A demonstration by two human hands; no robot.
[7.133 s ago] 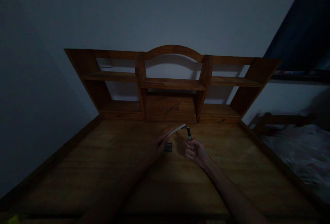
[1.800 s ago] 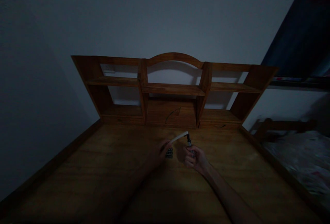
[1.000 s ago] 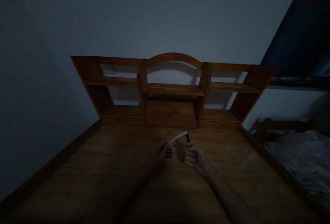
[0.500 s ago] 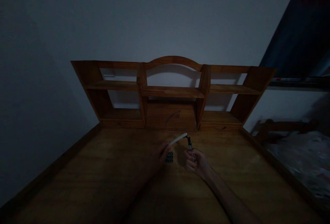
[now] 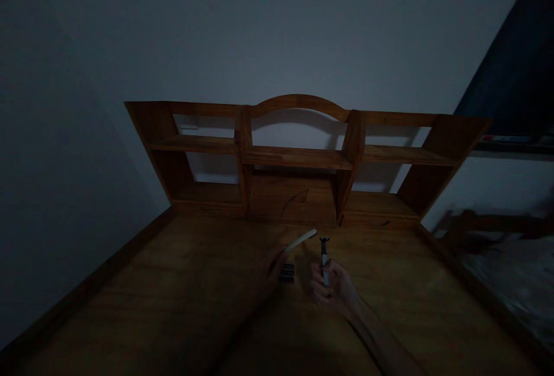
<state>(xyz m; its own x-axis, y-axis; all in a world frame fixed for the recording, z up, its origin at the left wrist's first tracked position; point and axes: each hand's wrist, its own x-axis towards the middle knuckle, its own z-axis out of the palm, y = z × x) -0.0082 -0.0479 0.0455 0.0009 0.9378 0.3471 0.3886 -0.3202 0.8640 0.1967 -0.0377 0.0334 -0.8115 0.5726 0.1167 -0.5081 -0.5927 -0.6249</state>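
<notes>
My left hand [image 5: 273, 263] is closed on the near end of a slim white stick [image 5: 300, 240], shaped like a toothbrush. The stick slants up to the right, and its far tip looks dark underneath. In my right hand [image 5: 333, 285] is a razor [image 5: 324, 259] with a grey handle, a black neck and a small T-shaped head, held upright with fingers wrapped round it. A small gap separates the stick's tip from the razor head. On the desk just right of my left hand lies a small black blade-cartridge tray [image 5: 286, 273] in three rows. Dim light hides fine detail.
The wooden desk [image 5: 194, 307] has a raised rim along its sides. A wooden shelf unit [image 5: 298, 157] stands along its back, against a pale wall [image 5: 259, 30]. Pale crumpled bedding [image 5: 515, 275] lies beyond the right edge, below a dark window or curtain [image 5: 515, 70].
The razor head has come away from the stick's tip and now stands more upright, its T-shape showing. Both hands keep their holds. The view has shifted slightly.
</notes>
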